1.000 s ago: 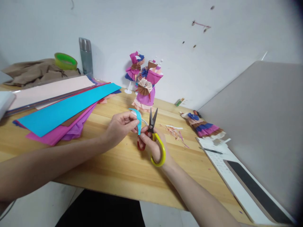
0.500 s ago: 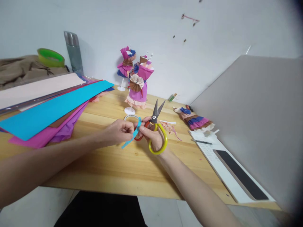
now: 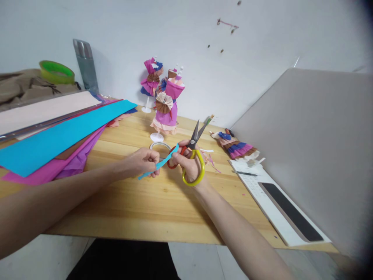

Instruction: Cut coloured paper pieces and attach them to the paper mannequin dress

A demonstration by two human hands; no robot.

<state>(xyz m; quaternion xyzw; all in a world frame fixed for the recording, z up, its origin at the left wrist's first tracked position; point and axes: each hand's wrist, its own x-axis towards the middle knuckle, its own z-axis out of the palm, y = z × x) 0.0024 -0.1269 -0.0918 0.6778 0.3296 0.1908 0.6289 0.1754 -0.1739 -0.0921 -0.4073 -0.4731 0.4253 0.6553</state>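
Between my two hands a narrow blue paper strip (image 3: 164, 160) is stretched on a slant above the table. My left hand (image 3: 144, 160) is closed in a pinch on its lower part. The strip's upper end sits between the thumb and fingers of my right hand (image 3: 188, 163). Scissors (image 3: 192, 144) with one yellow and one red handle also hang in my right hand, blades apart and pointing up and away. Just behind the hands lies a roll of tape (image 3: 155, 144). Beyond it stands a small dress form (image 3: 167, 107) in a pink, peach and brown paper dress.
At left lie long coloured paper sheets, a blue one (image 3: 67, 136) on top. A bottle (image 3: 86, 64) and a green tape roll (image 3: 56, 72) stand behind. At right are another paper dress (image 3: 234, 146), paper scraps (image 3: 212, 160), a keyboard (image 3: 252, 184) and a phone (image 3: 291, 212).
My left hand has moved slightly left and down, so the blue strip now runs straighter between the hands. The view has shifted a little to the right.
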